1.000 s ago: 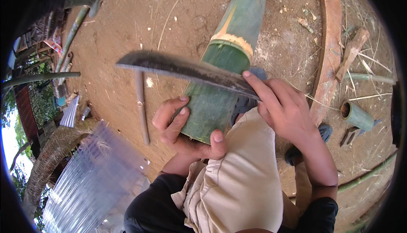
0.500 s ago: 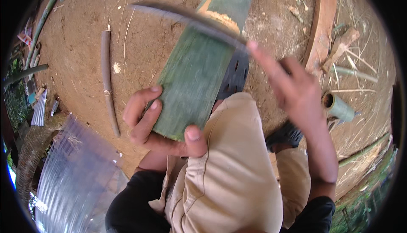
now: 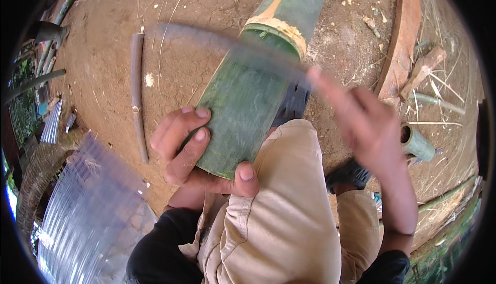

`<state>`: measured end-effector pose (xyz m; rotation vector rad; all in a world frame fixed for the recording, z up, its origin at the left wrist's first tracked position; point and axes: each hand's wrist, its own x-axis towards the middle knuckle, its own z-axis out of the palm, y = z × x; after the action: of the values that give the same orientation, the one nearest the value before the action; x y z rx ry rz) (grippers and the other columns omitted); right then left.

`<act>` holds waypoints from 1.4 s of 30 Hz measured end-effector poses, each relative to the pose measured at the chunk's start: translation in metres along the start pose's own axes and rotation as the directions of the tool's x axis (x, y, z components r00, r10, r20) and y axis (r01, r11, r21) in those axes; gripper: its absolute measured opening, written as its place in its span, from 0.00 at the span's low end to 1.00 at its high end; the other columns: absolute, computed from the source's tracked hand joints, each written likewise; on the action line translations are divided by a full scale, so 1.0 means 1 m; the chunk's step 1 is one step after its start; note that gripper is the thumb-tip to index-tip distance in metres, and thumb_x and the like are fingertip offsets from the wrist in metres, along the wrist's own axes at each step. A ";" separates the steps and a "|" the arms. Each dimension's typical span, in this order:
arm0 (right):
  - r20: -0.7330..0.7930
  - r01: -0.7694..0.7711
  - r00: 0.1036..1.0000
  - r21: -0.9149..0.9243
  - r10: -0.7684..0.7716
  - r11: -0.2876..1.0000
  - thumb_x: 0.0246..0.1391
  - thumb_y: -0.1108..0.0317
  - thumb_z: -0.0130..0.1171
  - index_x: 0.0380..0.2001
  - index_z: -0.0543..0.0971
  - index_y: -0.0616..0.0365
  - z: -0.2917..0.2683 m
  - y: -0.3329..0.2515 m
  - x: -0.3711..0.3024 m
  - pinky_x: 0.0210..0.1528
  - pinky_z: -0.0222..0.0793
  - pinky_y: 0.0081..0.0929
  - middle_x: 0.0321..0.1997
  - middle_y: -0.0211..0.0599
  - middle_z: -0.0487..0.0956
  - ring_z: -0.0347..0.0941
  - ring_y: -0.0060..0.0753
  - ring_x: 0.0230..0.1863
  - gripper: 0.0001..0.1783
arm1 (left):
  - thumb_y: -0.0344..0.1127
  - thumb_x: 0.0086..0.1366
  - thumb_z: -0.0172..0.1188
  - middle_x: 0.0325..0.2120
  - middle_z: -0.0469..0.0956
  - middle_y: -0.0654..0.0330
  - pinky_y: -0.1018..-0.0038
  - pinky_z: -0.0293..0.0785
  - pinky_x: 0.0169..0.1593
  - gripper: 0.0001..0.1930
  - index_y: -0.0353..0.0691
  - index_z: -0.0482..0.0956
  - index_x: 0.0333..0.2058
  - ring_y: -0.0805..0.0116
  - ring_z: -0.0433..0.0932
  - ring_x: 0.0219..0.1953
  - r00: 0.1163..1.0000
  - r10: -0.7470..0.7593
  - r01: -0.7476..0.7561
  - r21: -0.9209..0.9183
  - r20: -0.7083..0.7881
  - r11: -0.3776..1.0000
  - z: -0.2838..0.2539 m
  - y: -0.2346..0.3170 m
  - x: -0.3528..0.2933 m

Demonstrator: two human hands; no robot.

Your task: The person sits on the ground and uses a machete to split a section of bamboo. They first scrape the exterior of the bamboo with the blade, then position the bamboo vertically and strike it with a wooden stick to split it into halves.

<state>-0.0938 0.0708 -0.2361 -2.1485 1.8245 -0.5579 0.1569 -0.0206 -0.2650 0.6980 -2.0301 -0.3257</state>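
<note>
A thick green bamboo stalk (image 3: 245, 95) slants up and away from my lap, its near end above my thigh. Around its node runs a pale, shaved ring (image 3: 279, 30), with a light streak beyond it. My left hand (image 3: 199, 152) is wrapped round the near end, thumb at the lower rim and fingers along the left side. My right hand (image 3: 361, 121), blurred by motion, grips a long machete (image 3: 222, 44) whose handle is hidden in the fist. The blade, smeared too, crosses over the bamboo just short of the ring; I cannot tell whether it touches.
Bare earth lies around. A brown stick (image 3: 137, 95) is at the left, with a clear corrugated sheet (image 3: 88, 206) nearer. To the right are a reddish plank (image 3: 400, 36), a wood chunk (image 3: 423, 72) and a short bamboo tube (image 3: 418, 143). Dark shoes (image 3: 349, 175) show beside the bamboo.
The blade has moved a little toward me along the bamboo, away from the shaved ring, which now shows more fully. My left hand keeps its hold. The whole view has shifted slightly.
</note>
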 end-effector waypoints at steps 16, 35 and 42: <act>0.037 -0.027 0.999 -0.113 0.031 0.993 0.44 0.83 0.57 0.66 0.74 0.34 -0.013 -0.003 0.005 0.17 0.62 0.30 0.19 0.29 0.60 0.61 0.26 0.16 0.44 | 0.55 0.53 0.65 0.43 0.72 0.54 0.63 0.77 0.43 0.31 0.44 0.66 0.48 0.56 0.71 0.44 0.987 0.099 -0.100 -0.001 0.123 0.995 -0.011 -0.005 0.007; -0.134 -0.274 0.957 -0.125 0.257 0.954 0.54 0.80 0.59 0.66 0.73 0.33 0.016 0.033 0.009 0.21 0.67 0.38 0.21 0.34 0.66 0.66 0.32 0.18 0.38 | 0.55 0.60 0.61 0.44 0.71 0.42 0.60 0.72 0.48 0.29 0.37 0.65 0.48 0.54 0.73 0.44 0.995 0.064 -0.065 0.013 0.076 0.998 -0.009 0.000 0.002; -0.192 -0.149 0.970 0.007 0.148 0.989 0.46 0.75 0.61 0.63 0.77 0.29 0.037 0.018 -0.002 0.16 0.67 0.29 0.19 0.28 0.64 0.64 0.25 0.14 0.39 | 0.54 0.64 0.57 0.44 0.69 0.37 0.58 0.70 0.52 0.28 0.33 0.63 0.47 0.54 0.72 0.46 0.998 -0.048 0.048 0.011 -0.034 0.999 0.002 0.003 -0.007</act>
<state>-0.0935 0.0681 -0.2768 -2.0002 2.0700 -0.7465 0.1572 -0.0144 -0.2691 0.7559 -1.9871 -0.3279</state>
